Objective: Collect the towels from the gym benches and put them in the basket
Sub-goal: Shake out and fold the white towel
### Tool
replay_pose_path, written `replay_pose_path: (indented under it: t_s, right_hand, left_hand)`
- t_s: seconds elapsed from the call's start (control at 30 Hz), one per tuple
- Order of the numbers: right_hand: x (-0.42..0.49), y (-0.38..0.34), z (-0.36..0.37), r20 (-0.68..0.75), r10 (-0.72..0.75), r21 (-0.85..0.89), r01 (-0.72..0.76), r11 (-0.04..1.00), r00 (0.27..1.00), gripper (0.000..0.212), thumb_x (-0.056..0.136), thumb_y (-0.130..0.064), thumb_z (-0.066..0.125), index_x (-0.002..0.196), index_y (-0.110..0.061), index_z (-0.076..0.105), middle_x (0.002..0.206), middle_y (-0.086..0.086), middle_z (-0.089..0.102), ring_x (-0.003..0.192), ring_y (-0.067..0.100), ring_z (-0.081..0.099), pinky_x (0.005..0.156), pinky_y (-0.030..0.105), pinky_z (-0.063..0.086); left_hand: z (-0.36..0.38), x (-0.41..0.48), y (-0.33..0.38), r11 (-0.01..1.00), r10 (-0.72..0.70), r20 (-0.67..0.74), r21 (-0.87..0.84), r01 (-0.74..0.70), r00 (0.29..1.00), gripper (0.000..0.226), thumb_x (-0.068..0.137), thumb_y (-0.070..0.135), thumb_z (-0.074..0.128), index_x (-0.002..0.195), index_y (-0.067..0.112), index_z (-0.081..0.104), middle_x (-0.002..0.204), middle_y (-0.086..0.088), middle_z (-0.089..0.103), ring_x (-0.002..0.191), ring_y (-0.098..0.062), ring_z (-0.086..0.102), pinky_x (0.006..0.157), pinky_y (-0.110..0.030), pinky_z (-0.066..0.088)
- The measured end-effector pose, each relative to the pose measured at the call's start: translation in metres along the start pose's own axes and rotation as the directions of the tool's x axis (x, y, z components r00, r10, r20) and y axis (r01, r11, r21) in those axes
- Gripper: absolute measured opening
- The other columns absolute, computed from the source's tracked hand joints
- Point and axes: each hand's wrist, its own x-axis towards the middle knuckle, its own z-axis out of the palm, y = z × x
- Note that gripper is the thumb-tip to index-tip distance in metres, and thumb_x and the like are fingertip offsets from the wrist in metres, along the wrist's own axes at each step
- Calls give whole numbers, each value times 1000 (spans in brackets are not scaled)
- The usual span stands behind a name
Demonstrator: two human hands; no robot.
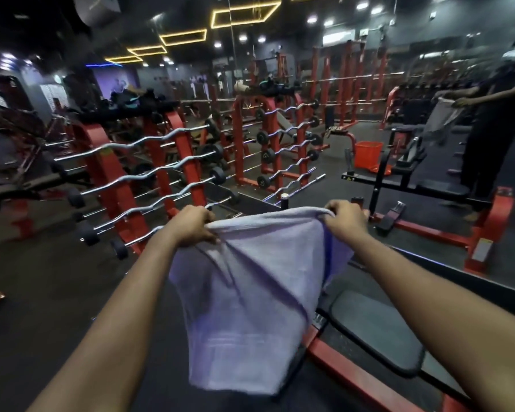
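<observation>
The fingers of the left hand (194,223) are curled tight around one upper corner of a pale lilac towel (244,295), thumb pressed over the bunched edge. The right hand (344,220) pinches the opposite corner the same way, fingers closed on the cloth. Between the two grips the top edge is stretched nearly level, and the rest of the towel hangs down in loose folds, clear of the floor, in front of the person's bare forearms.

Just beside and below the towel, on the right, lies a black padded bench (378,331) on a red frame. To the left stands a red rack (110,173) loaded with curled chrome barbells. Ahead is a wall mirror; in it an orange basket (368,154) shows on the floor, well apart from the towel, though its true position in the room is hard to judge from the reflection. The floor (48,292) is dark rubber matting.
</observation>
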Motion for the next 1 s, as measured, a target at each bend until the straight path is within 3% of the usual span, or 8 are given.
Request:
replay_pose_path:
  t_s: [0.07, 0.17, 0.33, 0.53, 0.63, 0.77, 0.9, 1.0]
  right_hand:
    - [4, 4, -3, -67, 55, -65, -60, 996, 996, 8, 86, -25, 62, 83, -22, 69, 88, 8, 74, 97, 30, 64, 104, 44, 31]
    - [1, 24, 2, -103, 129, -116, -141, 983, 986, 10, 87, -22, 60, 89, -23, 70, 89, 11, 74, 98, 33, 64, 88, 39, 31]
    - [-13, 43, 8, -136, 155, 4, -156, 988, 978, 11, 91, -17, 56, 84, -26, 56, 86, 13, 72, 96, 31, 64, 85, 39, 32]
    - [-12, 50, -4, -12, 11, 392, -6, 920, 1000, 22, 94, -30, 62, 80, -13, 64, 84, 11, 71, 76, 23, 60, 64, 29, 36]
    - [-13, 50, -20, 168, -121, 377, 50, 925, 978, 49, 81, -52, 71, 56, -12, 57, 53, -7, 52, 49, 6, 42, 49, 23, 29]
    - [-5, 63, -19, 327, -125, 381, -9, 924, 937, 58, 66, -55, 84, 62, -4, 56, 57, 1, 42, 55, 13, 36, 53, 30, 24]
    - [-12, 62, 0, 61, 139, 710, -141, 690, 988, 41, 76, -36, 78, 81, 2, 66, 70, 6, 58, 70, 19, 49, 63, 30, 37]
    - [-20, 46, -1, -167, 356, 593, -195, 781, 920, 29, 80, -33, 77, 78, -7, 65, 76, 11, 66, 76, 27, 61, 65, 30, 41]
  left_hand:
    - [1, -7, -9, 995, -85, -37, -52, 83, 996, 25, 69, 38, 80, 78, 18, 71, 78, -5, 73, 80, -24, 67, 67, -30, 48]
    - [-1, -18, -20, 980, -176, -139, -114, 161, 974, 5, 78, 21, 71, 81, 20, 75, 83, -9, 75, 86, -29, 69, 67, -31, 48]
    - [-2, -25, -13, 951, -284, -468, -251, 183, 837, 18, 81, 1, 53, 81, 12, 67, 84, -18, 71, 84, -39, 65, 63, -34, 41]
    - [-14, -28, 0, 870, -479, -674, -452, 200, 562, 22, 86, 1, 43, 91, 7, 64, 86, -24, 68, 80, -39, 63, 65, -33, 38]
    - [-17, -25, -5, 807, -576, -642, -545, 227, 506, 20, 89, 8, 43, 91, 7, 63, 88, -23, 67, 81, -38, 62, 66, -33, 36]
    - [-14, -24, -13, 786, -610, -637, -561, 258, 472, 14, 94, 10, 48, 93, 2, 60, 92, -25, 66, 84, -39, 60, 67, -37, 36]
    - [-10, -26, -9, 766, -639, -668, -599, 235, 381, 15, 96, 18, 49, 99, 5, 55, 99, -25, 67, 90, -43, 62, 71, -44, 43]
    - [-6, -30, 2, 771, -637, -690, -559, 305, 344, 19, 97, 29, 48, 99, 11, 53, 94, -24, 69, 86, -43, 65, 70, -47, 49]
